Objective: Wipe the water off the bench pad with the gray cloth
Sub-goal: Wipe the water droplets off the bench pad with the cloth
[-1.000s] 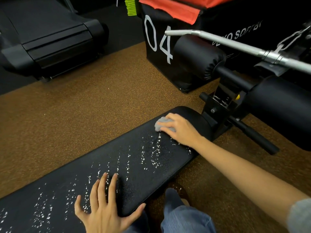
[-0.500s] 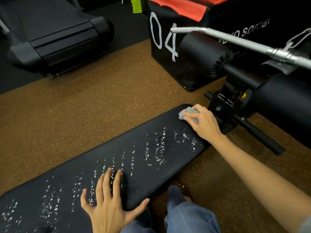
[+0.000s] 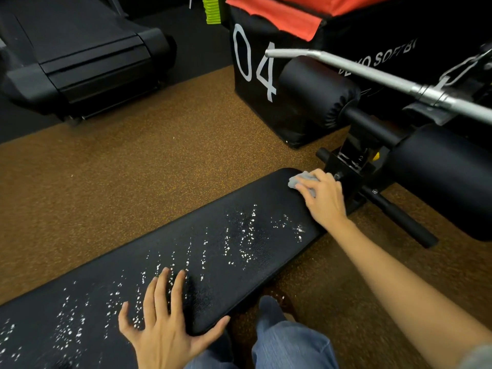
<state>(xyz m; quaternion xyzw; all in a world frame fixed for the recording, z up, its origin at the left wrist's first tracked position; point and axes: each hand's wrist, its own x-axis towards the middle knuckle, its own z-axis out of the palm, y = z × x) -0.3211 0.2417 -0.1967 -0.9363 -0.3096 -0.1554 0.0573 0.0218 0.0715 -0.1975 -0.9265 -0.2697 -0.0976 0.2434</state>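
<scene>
A long black bench pad [image 3: 213, 230] runs from the lower left up toward the right, speckled with white water droplets [image 3: 239, 235] along most of its length. My right hand [image 3: 323, 198] grips a crumpled gray cloth [image 3: 299, 180] and presses it on the pad's far right end, next to the bench frame. The strip of pad under and just left of the cloth shows no droplets. My left hand [image 3: 165, 328] rests flat on the pad's near edge, fingers spread and straight, thumb over the rim.
Black roller pads [image 3: 316, 94] and a black frame handle [image 3: 399, 217] stand right of the bench. A silver bar [image 3: 372, 73] crosses above them. A black soft box marked 04 [image 3: 255, 65] sits behind, a treadmill [image 3: 80, 54] at upper left. Brown speckled floor surrounds everything; my jeans-clad leg [image 3: 287, 342] is below.
My right hand has slid the cloth along the pad toward its far right end. My left hand has stayed flat on the near edge.
</scene>
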